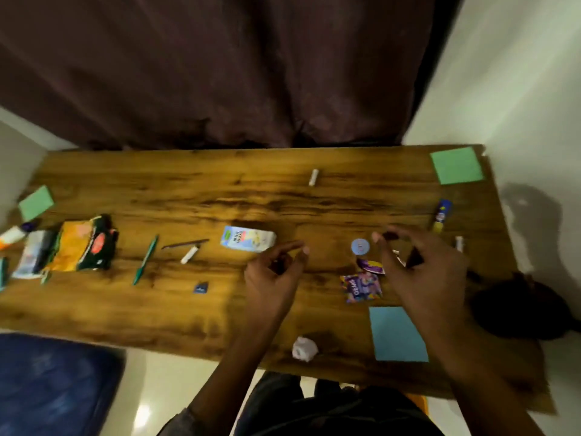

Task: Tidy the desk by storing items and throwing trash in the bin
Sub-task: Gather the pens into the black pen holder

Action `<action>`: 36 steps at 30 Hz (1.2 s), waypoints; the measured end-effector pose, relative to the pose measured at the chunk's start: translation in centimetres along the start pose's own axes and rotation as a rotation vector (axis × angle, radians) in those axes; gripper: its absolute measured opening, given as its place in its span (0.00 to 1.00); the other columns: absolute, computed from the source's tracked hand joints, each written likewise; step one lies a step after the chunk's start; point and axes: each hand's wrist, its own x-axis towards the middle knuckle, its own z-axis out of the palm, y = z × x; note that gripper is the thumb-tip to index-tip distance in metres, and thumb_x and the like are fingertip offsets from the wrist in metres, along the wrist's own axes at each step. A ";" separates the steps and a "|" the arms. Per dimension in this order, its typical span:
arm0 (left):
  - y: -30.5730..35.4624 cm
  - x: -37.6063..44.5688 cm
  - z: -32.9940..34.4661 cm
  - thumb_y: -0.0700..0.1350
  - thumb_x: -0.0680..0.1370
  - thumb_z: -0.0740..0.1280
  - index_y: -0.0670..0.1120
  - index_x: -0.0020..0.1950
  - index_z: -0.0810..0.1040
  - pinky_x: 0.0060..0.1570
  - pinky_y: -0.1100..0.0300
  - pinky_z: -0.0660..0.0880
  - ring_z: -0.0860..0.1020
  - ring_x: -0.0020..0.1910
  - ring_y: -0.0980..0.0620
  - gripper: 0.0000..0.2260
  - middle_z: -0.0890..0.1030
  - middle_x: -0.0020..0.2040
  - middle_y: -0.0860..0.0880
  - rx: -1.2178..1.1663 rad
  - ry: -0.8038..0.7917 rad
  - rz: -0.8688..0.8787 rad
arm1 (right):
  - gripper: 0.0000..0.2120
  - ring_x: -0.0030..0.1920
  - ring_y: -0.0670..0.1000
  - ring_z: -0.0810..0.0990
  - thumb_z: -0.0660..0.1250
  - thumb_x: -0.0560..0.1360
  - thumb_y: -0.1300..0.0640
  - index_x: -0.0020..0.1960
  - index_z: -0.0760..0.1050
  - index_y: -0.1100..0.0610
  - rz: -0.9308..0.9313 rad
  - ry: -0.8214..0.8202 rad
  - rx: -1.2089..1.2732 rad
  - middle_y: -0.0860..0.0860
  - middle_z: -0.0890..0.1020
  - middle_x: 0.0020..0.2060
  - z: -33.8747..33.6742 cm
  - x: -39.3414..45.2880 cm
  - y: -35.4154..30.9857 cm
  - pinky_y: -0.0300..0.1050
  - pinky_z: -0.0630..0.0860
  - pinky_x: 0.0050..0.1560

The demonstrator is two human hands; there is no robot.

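Observation:
Both hands hover over the wooden desk (220, 190). My left hand (272, 275) is above the middle, fingers loosely curled, holding nothing I can see. My right hand (418, 272) is spread over small purple wrappers (361, 286), next to a round blue cap (360, 246); its fingers are relaxed and empty. A small milk carton (248, 239) lies just left of my left hand. A crumpled white paper ball (304, 349) sits near the front edge beside a blue paper sheet (397, 335).
Snack packets (83, 243) lie at the left with a green pen (145, 262), a brown stick (185, 244) and white chalk pieces (189, 254). Green notes (457, 165) mark the far corners. A glue stick (441, 215) lies at right. A dark object (518, 306) sits off the right edge.

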 end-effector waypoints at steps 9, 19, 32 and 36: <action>-2.5 1.1 -12.1 0.48 0.80 0.72 0.50 0.53 0.87 0.34 0.57 0.73 0.77 0.34 0.55 0.05 0.86 0.41 0.48 -0.182 0.224 -0.060 | 0.15 0.31 0.36 0.74 0.69 0.78 0.43 0.61 0.81 0.50 -0.247 -0.308 0.059 0.41 0.85 0.50 9.7 0.1 -9.9 0.37 0.72 0.32; -9.3 3.8 -24.0 0.50 0.80 0.72 0.50 0.52 0.86 0.35 0.62 0.78 0.80 0.33 0.54 0.06 0.86 0.44 0.52 -0.084 0.323 -0.202 | 0.15 0.39 0.42 0.82 0.72 0.76 0.43 0.60 0.82 0.48 -0.247 -0.471 -0.119 0.45 0.87 0.47 18.8 -1.9 -17.6 0.31 0.71 0.33; -19.9 9.2 -31.5 0.61 0.73 0.71 0.47 0.58 0.84 0.43 0.52 0.84 0.85 0.48 0.51 0.22 0.87 0.52 0.50 0.476 0.348 -0.167 | 0.11 0.47 0.47 0.82 0.71 0.77 0.49 0.57 0.84 0.52 -0.248 -0.626 -0.334 0.48 0.85 0.51 33.9 -2.6 -21.2 0.38 0.71 0.38; -19.9 10.9 -31.6 0.55 0.75 0.75 0.46 0.59 0.84 0.41 0.52 0.83 0.85 0.48 0.50 0.17 0.87 0.53 0.49 0.511 0.344 -0.126 | 0.08 0.46 0.49 0.82 0.72 0.76 0.49 0.51 0.84 0.51 -0.193 -0.586 -0.438 0.49 0.86 0.47 36.4 -2.8 -21.3 0.45 0.80 0.40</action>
